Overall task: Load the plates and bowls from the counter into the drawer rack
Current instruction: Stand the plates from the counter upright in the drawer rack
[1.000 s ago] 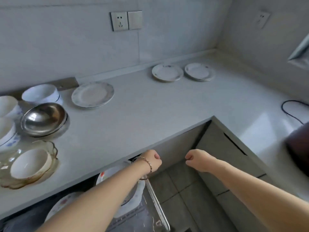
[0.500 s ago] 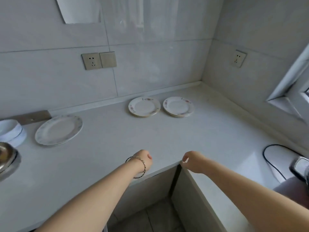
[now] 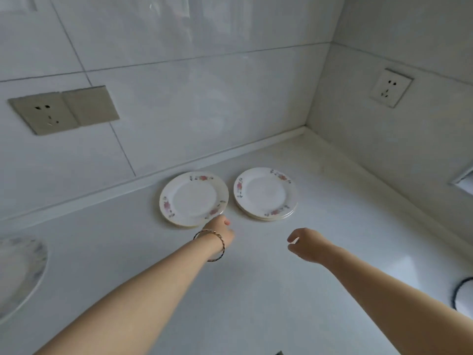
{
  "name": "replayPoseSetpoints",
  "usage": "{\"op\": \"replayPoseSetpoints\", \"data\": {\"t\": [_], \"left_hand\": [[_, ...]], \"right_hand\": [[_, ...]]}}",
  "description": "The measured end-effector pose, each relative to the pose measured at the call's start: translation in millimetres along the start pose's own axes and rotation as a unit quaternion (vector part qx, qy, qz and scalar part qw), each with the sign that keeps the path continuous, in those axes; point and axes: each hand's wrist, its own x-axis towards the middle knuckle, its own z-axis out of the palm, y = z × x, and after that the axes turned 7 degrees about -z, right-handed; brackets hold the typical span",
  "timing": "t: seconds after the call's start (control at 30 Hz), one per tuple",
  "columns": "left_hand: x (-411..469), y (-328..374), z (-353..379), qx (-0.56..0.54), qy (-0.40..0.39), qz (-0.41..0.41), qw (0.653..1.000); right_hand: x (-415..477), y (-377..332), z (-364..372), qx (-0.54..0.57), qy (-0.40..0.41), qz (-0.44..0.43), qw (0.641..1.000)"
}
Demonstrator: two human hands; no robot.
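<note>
Clearly mid-reach for the next pickup, with both bare arms stretched up the frame over the pale counter (image 3: 256, 298). Left hand (image 3: 220, 233), bracelet (image 3: 212, 245) on the wrist, at centre frame, loosely curled and holding nothing, fingertips just at or touching the near rim of the left plate (image 3: 193, 198); actual contact too fine to tell. Right hand (image 3: 305, 244) a little right of centre, half open with fingers bent, also holding nothing, apart from the right stack (image 3: 265, 193) and short of it. Both floral-rimmed pieces lying flat side by side at mid-frame, close to the back wall near the corner; right stack seemingly 2 or 3 plates deep, judging by the layered rims, and the left plate possibly doubled too. Part of 1 larger plate (image 3: 20, 272) blurred at the left edge of the frame, well apart from the hands. Drawer rack out of view, presumably below the bottom edge. Wall sockets (image 3: 64, 108) at upper left and 1 more outlet (image 3: 391, 87) at upper right; dark cable (image 3: 460, 290) at the lower right edge. Judging from this, step in hand: approach to grasp, 1 hand per pile. Next move likely calls for sliding fingertips under a low rim on a smooth surface, then a firm pinch before lifting, since stacked glazed plates may slip against each other. Plenty left on the counter, so loading appears far from finished.
</note>
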Motion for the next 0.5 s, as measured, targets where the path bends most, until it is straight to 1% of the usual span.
{"op": "replayPoseSetpoints", "data": {"t": [0.1, 0.23, 0.33, 0.43, 0.5], "left_hand": [[53.2, 36.6, -10.9, 0.032, 0.011, 0.029, 0.999], [131.1, 81.9, -15.4, 0.05, 0.017, 0.052, 0.997], [183.6, 106.5, -8.1, 0.061, 0.011, 0.032, 0.998], [226.7, 118.3, 3.8, 0.121, -0.014, 0.0, 0.992], [245.8, 119.8, 10.5, 0.166, -0.019, 0.0, 0.986]], "right_hand": [[53.9, 3.8, -17.2, 0.044, 0.018, 0.053, 0.997], [125.5, 10.0, -25.5, 0.134, 0.066, 0.12, 0.981], [172.1, 18.5, -23.5, 0.146, 0.085, 0.174, 0.97], [203.1, 29.9, -14.7, 0.18, 0.085, 0.22, 0.955], [215.8, 36.6, -7.3, 0.227, 0.103, 0.241, 0.938]]}}
